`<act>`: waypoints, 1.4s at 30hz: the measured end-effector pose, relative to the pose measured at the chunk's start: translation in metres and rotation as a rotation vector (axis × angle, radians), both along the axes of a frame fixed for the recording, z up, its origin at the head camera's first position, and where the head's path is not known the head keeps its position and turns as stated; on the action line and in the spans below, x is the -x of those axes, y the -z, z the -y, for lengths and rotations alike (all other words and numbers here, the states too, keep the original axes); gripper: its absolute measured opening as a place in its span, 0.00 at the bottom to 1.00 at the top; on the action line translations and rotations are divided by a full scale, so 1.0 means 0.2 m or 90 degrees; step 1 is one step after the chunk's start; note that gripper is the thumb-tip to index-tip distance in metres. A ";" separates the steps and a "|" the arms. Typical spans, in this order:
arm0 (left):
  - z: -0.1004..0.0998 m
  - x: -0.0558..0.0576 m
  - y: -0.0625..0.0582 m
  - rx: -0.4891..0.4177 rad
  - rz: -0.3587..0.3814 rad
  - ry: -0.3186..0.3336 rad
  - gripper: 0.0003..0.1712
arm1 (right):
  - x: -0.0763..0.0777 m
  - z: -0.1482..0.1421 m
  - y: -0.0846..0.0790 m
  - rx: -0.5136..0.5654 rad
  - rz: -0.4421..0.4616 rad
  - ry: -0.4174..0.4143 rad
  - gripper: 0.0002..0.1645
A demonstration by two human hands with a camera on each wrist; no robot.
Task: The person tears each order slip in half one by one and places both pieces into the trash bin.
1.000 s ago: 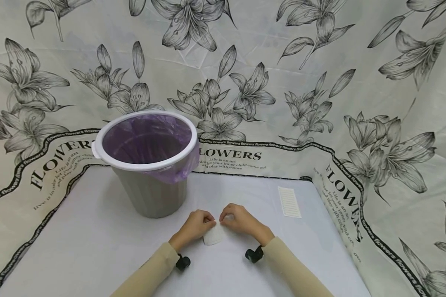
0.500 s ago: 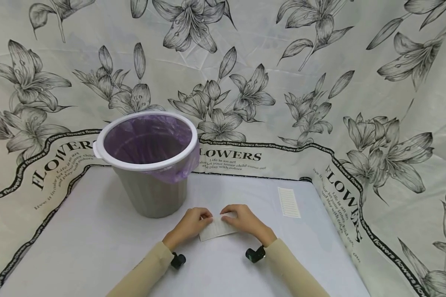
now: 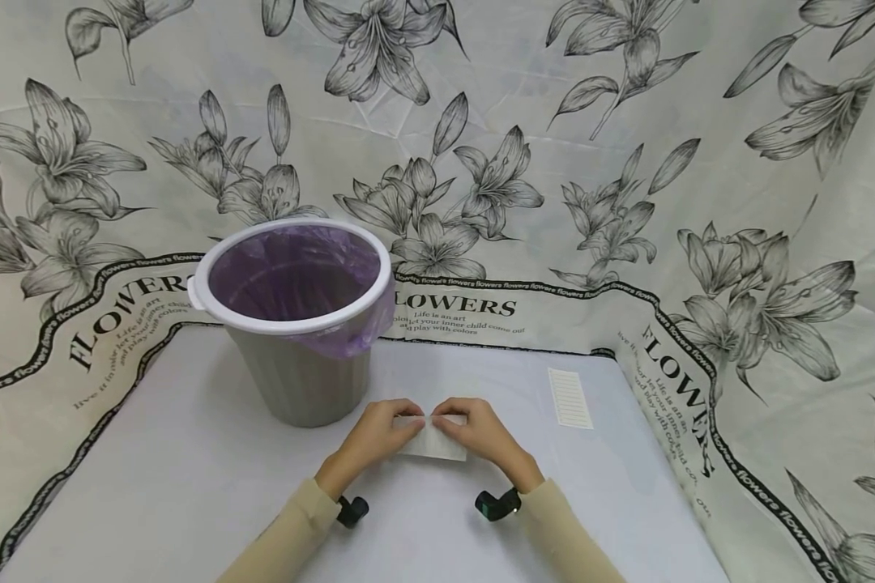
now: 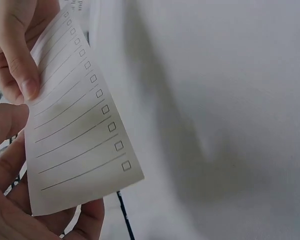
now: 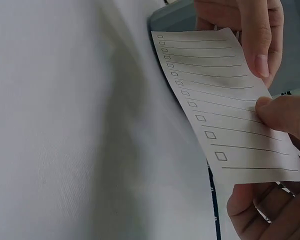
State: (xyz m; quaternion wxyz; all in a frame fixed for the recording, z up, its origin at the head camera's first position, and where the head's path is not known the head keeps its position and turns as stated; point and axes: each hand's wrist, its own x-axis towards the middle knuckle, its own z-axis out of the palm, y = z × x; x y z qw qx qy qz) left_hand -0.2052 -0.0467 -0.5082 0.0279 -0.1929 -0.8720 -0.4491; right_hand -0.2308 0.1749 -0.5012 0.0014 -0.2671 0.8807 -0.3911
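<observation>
While holding both forearms out over the table (image 3: 423, 538), pinched a sheet (image 3: 437, 447) between left hand (image 3: 375, 429) and right hand (image 3: 484, 429), near the middle of the table and on the near side of the bin (image 3: 306, 385). Had both hands angled inward from the wrists, thumb tips pointing at each other, near but apart. Gripped one long edge with the left hand, thumb at the ruled face and bent fingers behind. Gripped the same edge with the right hand, likewise with thumb in front and fingers behind, leaving only the paper's thickness to either grip. Left the opposite edge free, towards the body, with small printed boxes along it. Held the sheet slightly bowed. Could not tell from the head view of any contact between sheet and table. Wore beige sleeves (image 3: 280, 530) to the wrists, with a dark camera (image 3: 497, 504) at each. Had the bin beyond the left hand, lined with a purple bag (image 3: 346, 344) spilling out below the white rim (image 3: 295, 327). Had a ruled slip (image 3: 570, 397) flat on the table, beyond the right hand and to its right. Faced a flowered cloth (image 3: 408, 121) behind it all.
</observation>
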 end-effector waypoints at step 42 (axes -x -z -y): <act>0.04 -0.14 0.08 -0.046 -0.009 -0.055 0.06 | -0.18 0.09 0.05 0.066 0.052 -0.001 0.03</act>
